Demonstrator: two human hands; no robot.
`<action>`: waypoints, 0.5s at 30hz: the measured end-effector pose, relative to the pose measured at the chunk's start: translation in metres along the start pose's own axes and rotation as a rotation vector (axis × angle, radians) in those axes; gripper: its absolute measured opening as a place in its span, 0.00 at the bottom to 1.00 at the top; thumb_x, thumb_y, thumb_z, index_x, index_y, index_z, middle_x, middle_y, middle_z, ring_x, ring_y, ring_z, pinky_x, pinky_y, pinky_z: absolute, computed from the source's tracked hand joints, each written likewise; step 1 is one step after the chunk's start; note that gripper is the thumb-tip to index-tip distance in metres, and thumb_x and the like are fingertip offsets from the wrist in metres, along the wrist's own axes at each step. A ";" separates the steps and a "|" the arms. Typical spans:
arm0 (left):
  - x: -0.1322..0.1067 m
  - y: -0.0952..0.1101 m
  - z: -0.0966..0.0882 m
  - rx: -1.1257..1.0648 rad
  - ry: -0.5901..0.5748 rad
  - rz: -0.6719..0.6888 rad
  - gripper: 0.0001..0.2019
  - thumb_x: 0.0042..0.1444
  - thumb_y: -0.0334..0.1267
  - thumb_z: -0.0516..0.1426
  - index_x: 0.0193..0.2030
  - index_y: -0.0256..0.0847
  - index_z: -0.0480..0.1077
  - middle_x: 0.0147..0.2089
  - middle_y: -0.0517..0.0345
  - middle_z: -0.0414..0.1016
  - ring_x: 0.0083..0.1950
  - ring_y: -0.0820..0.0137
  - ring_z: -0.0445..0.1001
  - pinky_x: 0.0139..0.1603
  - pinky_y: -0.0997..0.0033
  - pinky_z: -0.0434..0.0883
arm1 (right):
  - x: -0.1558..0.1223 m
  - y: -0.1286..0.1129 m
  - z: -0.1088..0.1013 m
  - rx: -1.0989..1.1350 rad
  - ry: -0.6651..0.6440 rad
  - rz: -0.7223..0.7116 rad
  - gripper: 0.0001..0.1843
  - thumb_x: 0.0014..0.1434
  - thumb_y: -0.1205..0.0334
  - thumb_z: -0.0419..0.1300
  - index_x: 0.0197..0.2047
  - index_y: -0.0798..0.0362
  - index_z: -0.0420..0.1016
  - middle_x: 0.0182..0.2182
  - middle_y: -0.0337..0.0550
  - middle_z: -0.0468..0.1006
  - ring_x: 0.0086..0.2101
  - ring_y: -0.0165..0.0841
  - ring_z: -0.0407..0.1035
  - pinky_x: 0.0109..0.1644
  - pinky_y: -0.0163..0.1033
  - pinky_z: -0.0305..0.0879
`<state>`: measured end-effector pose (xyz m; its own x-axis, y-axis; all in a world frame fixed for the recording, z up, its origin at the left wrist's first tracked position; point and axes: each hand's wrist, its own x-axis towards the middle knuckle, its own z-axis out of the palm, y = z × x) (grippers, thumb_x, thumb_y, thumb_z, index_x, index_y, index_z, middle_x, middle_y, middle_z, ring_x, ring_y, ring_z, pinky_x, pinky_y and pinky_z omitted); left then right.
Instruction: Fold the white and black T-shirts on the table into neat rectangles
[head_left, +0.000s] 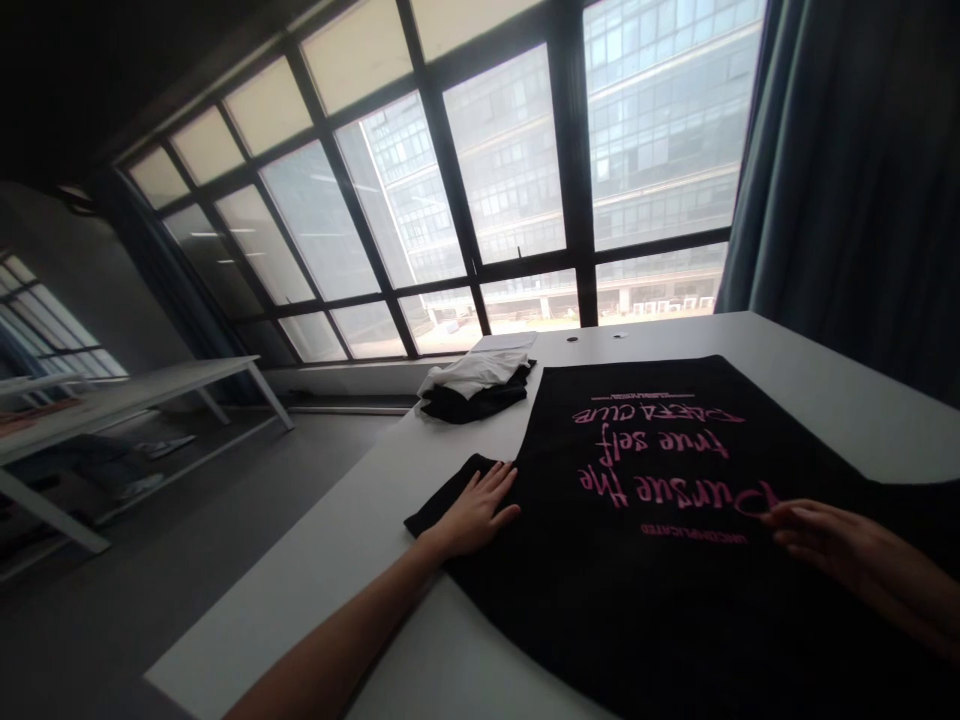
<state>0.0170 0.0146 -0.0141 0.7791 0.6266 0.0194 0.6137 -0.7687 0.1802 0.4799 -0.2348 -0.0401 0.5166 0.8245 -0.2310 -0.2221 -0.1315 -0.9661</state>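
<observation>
A black T-shirt (675, 560) with pink lettering lies spread flat on the white table (360, 520), its print upside down to me. My left hand (480, 510) rests flat on the shirt's left sleeve, fingers stretched out and together. My right hand (832, 540) lies on the shirt at the right, just past the pink lettering, with its fingers extended over the cloth. Neither hand holds anything.
A small pile of folded white and black garments (476, 385) sits at the table's far left edge. Behind the table are large windows (510, 190) and a grey curtain (855, 170). Another white table (112, 400) stands across the floor to the left.
</observation>
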 end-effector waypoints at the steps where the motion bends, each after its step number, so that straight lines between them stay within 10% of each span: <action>1: 0.000 0.000 0.002 0.005 -0.007 -0.006 0.35 0.70 0.60 0.44 0.78 0.48 0.43 0.79 0.53 0.40 0.78 0.57 0.40 0.76 0.45 0.42 | -0.001 -0.001 0.000 0.023 -0.046 0.022 0.12 0.47 0.57 0.72 0.37 0.51 0.84 0.45 0.50 0.84 0.47 0.48 0.78 0.46 0.38 0.80; 9: -0.002 0.002 -0.003 -0.015 0.017 -0.016 0.33 0.71 0.58 0.44 0.77 0.48 0.46 0.78 0.53 0.45 0.78 0.56 0.41 0.75 0.43 0.42 | -0.008 -0.009 0.007 0.055 -0.101 0.043 0.10 0.52 0.59 0.71 0.38 0.53 0.84 0.42 0.50 0.84 0.42 0.42 0.78 0.43 0.35 0.79; 15: -0.005 0.010 -0.013 -0.054 0.325 -0.081 0.16 0.71 0.44 0.47 0.55 0.42 0.71 0.58 0.49 0.74 0.58 0.60 0.73 0.61 0.60 0.69 | -0.003 0.000 0.003 0.033 -0.128 -0.028 0.12 0.53 0.57 0.71 0.40 0.53 0.83 0.44 0.50 0.84 0.43 0.44 0.79 0.46 0.40 0.80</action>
<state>0.0176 0.0054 0.0008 0.6417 0.6999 0.3136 0.6572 -0.7126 0.2455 0.4764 -0.2356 -0.0390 0.4138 0.8913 -0.1856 -0.2372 -0.0913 -0.9672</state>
